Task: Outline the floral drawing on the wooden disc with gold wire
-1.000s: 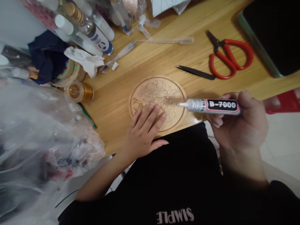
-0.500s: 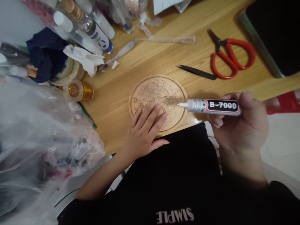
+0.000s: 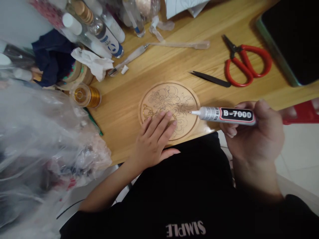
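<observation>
A round wooden plaque (image 3: 184,130) with floral line drawings lies near the table's front edge. Some gold wire (image 3: 145,111) follows the drawing at its left side. My left hand (image 3: 154,142) rests flat on the lower left part of the plaque, fingers spread a little, covering part of the pattern. In my right hand (image 3: 256,129) is a B-7000 glue tube (image 3: 226,115), gripped near its end. The tube points left, with its thin metal tip over the right part of the plaque; whether the tip touches the wood I cannot tell.
Black tweezers (image 3: 210,79) and red-handled scissors (image 3: 245,64) lie behind the plaque, and a dark-screened device (image 3: 294,39) at right. A gold wire spool (image 3: 87,95), bottles (image 3: 109,41) and plastic bags (image 3: 50,149) crowd the left. A pen tool (image 3: 132,56) and pipette (image 3: 194,44) lie behind.
The view has shifted slightly, so the table items appear a little lower and to the right. Both hands and the glue tube keep nearly the same pose.
</observation>
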{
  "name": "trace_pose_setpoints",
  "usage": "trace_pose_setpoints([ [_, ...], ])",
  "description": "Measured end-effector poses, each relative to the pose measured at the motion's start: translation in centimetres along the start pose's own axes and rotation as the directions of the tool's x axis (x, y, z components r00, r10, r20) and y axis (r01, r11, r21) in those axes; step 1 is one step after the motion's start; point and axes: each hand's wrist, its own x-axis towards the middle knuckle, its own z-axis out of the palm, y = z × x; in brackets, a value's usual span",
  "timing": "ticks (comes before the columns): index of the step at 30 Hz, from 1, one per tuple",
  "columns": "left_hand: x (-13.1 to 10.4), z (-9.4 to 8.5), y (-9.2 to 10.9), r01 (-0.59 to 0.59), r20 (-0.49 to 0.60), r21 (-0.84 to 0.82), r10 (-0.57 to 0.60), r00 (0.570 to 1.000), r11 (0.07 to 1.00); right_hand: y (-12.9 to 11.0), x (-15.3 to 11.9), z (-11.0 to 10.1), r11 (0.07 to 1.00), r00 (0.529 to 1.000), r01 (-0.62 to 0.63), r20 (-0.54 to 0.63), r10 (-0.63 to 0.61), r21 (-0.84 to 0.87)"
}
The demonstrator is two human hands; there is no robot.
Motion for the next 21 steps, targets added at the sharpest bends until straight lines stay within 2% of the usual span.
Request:
trace_pose_setpoints([
  [11,0.0,0.0,0.1,0.002,-0.017,0.01,-0.001,1.0,1.0,-0.1,0.1,-0.5,0.998,0.997,-0.003,0.074,-0.001,0.057],
  [17,0.0,-0.2,0.0,0.009,0.022,-0.013,-0.008,1.0,1.0,-0.6,0.5,-1.4,0.994,0.975,-0.102,0.202,0.092,0.043],
  [21,0.0,-0.3,0.0,0.006,0.0,-0.011,-0.006,1.0,1.0,-0.9,0.6,-1.6,0.991,0.955,-0.128,0.272,0.114,0.034],
])
